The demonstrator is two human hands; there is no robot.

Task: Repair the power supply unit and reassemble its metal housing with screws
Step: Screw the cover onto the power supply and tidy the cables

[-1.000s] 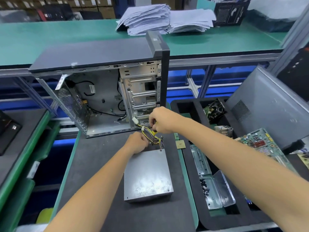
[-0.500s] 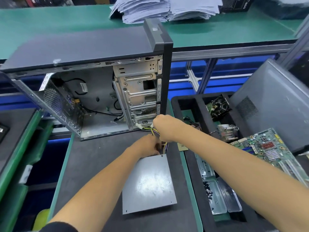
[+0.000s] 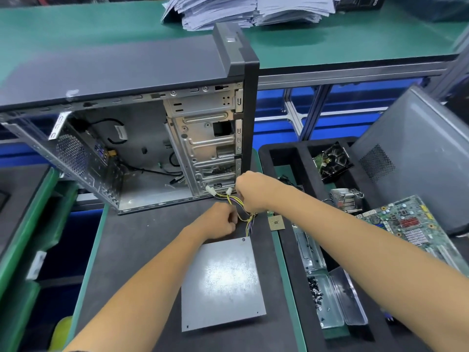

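Power supply unit [image 3: 222,283]: grey metal box flat on dark mat [image 3: 132,250], before open computer case [image 3: 142,138]. Left hand [image 3: 219,219] and right hand [image 3: 250,190] both curl round its wire bundle [image 3: 241,207]. Right: foam tray [image 3: 291,262] with motherboard [image 3: 416,224], screw tin [image 3: 327,301].

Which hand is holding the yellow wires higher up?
The right hand, nearer the open computer case; the left hand grips lower, by the grey metal box.

A computer repair workshop or electronics assembly line: long green-matted benches [image 3: 76,34] on aluminium framing, an open tower PC case [image 3: 142,128] at 11 o'clock, a foam parts tray [image 3: 286,250] at 3 o'clock holding a motherboard [image 3: 411,224], and stacked paperwork [image 3: 248,8] at 12 o'clock.
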